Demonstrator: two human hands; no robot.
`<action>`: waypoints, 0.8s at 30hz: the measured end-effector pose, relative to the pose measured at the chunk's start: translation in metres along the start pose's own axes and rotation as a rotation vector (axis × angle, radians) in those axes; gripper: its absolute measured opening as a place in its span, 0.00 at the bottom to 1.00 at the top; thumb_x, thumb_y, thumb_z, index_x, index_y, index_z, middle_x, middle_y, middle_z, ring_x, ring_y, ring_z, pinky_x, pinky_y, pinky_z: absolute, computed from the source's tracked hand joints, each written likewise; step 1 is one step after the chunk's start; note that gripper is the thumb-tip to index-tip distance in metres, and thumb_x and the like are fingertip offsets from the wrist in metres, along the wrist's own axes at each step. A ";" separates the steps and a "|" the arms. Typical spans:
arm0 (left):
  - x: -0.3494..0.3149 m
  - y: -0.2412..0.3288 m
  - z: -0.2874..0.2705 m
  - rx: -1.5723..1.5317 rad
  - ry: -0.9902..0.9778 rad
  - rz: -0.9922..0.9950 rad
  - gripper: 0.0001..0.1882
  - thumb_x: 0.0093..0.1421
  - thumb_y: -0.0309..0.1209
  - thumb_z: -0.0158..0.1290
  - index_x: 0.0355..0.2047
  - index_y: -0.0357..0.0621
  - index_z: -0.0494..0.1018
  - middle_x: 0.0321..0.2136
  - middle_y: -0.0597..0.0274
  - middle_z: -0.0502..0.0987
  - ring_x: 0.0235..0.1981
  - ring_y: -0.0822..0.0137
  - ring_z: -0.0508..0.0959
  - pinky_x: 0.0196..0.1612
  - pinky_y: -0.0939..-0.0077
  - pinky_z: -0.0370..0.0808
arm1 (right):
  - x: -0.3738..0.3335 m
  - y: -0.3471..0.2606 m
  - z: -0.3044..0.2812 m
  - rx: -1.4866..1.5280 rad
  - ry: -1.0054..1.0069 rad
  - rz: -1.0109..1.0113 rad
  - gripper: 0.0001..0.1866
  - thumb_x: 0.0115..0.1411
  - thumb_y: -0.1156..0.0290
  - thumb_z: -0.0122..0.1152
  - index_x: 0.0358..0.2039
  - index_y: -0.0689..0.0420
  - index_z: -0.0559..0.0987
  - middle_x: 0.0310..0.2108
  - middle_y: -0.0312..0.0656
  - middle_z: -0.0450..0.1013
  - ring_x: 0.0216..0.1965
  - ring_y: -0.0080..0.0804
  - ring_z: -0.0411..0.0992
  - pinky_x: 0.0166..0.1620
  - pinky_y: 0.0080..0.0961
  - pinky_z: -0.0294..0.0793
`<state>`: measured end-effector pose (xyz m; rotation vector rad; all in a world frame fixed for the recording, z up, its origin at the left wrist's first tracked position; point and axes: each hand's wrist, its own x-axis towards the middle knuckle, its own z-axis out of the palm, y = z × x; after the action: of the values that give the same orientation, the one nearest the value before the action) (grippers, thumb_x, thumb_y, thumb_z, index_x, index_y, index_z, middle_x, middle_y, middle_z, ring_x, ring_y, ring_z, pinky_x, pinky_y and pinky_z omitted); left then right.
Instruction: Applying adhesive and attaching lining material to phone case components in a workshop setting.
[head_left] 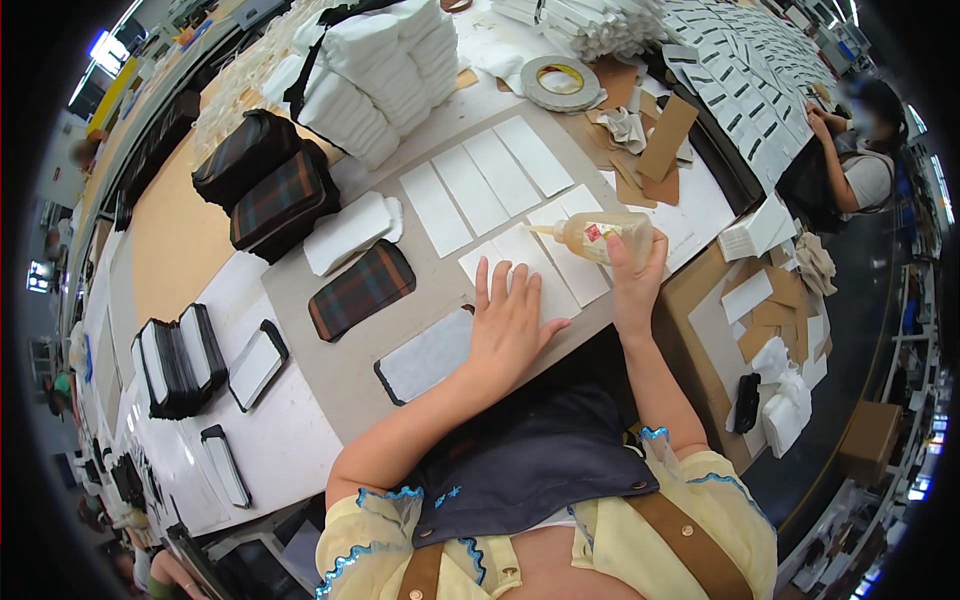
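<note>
Glue bottle (603, 238) sits gripped in the right hand (636, 285), tilted with its nozzle pointing left over the near white strips (552, 262) on the bench (340, 370). The left hand (510, 320) lies open and flat, pinning one strip. Gluing looks to be the step in hand; next, a steady bead along the strip. Farther off lie more strips (485, 180), a plaid case (360, 290) and a tape roll (560, 82).
</note>
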<state>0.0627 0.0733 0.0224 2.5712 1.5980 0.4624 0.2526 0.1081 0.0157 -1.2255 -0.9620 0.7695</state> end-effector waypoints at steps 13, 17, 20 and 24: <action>-0.011 -0.003 -0.003 -0.034 0.021 0.006 0.38 0.58 0.57 0.61 0.57 0.37 0.75 0.59 0.52 0.71 0.65 0.49 0.64 0.75 0.41 0.43 | -0.020 -0.006 0.025 0.069 -0.051 0.063 0.25 0.66 0.63 0.70 0.52 0.61 0.66 0.49 0.42 0.70 0.51 0.25 0.69 0.54 0.24 0.71; -0.026 -0.015 -0.013 -0.036 0.052 -0.046 0.38 0.59 0.56 0.61 0.57 0.36 0.75 0.60 0.51 0.70 0.65 0.48 0.63 0.75 0.40 0.43 | -0.014 -0.009 0.020 0.341 -0.013 0.246 0.24 0.66 0.63 0.69 0.52 0.61 0.67 0.48 0.41 0.70 0.50 0.24 0.70 0.54 0.24 0.72; -0.032 -0.020 -0.020 -0.014 -0.017 -0.072 0.37 0.59 0.56 0.61 0.57 0.36 0.75 0.60 0.52 0.70 0.65 0.48 0.62 0.75 0.40 0.43 | -0.015 -0.006 0.020 0.118 -0.039 0.104 0.23 0.66 0.64 0.70 0.51 0.60 0.67 0.47 0.40 0.70 0.49 0.24 0.70 0.53 0.24 0.73; -0.036 -0.021 -0.017 -0.011 -0.027 -0.072 0.36 0.60 0.56 0.60 0.56 0.36 0.75 0.59 0.52 0.71 0.66 0.49 0.62 0.75 0.40 0.42 | -0.020 -0.005 0.028 -0.013 -0.069 -0.001 0.25 0.65 0.65 0.72 0.51 0.60 0.66 0.46 0.40 0.70 0.48 0.23 0.70 0.52 0.23 0.73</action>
<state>0.0246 0.0496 0.0260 2.4913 1.6674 0.4273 0.2187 0.1005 0.0186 -1.2156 -1.0253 0.8101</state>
